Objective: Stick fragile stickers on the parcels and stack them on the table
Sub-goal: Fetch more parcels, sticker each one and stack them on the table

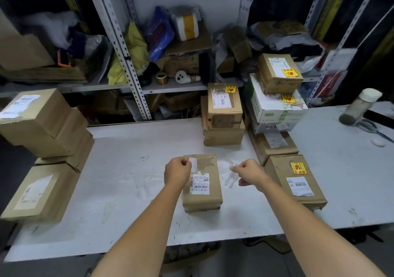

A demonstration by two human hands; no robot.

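1. Fingers (pixel 188 164) of the left hand (pixel 178 171) are closed narrow, thumb to forefinger, pinching a small white slip (pixel 193 161). They hold it upright over the far end of the centre parcel (pixel 202 199). It is likely a sticker seen from behind, or its backing, kept off the cardboard so it does not catch too soon.
2. The right hand (pixel 248 172) hangs just right of that parcel with its fingers curled in. Something pale sits at the fingertips, but I cannot tell whether they pinch a peeled piece or nothing.
3. The centre parcel lies flat on the counter (pixel 128 191), shipping label up, with no yellow sticker showing. It looks like the one being worked on, and the bare brown patch beyond the label seems the spot.
4. Pale scraps (pixel 229 179) lie on the counter between the parcel and the right hand, probably discarded backings.
5. On the near right, a finished parcel (pixel 298 193) carries a yellow fragile sticker (pixel 297 168), set aside from the work. On the left, piled brown boxes (pixel 36 191) show no sticker and are likely waiting.
6. Farther back, two stacks (pixel 223 114) stand at the counter's rear, their top parcels stickered, with a cluttered shelf (pixel 170 88) behind them.
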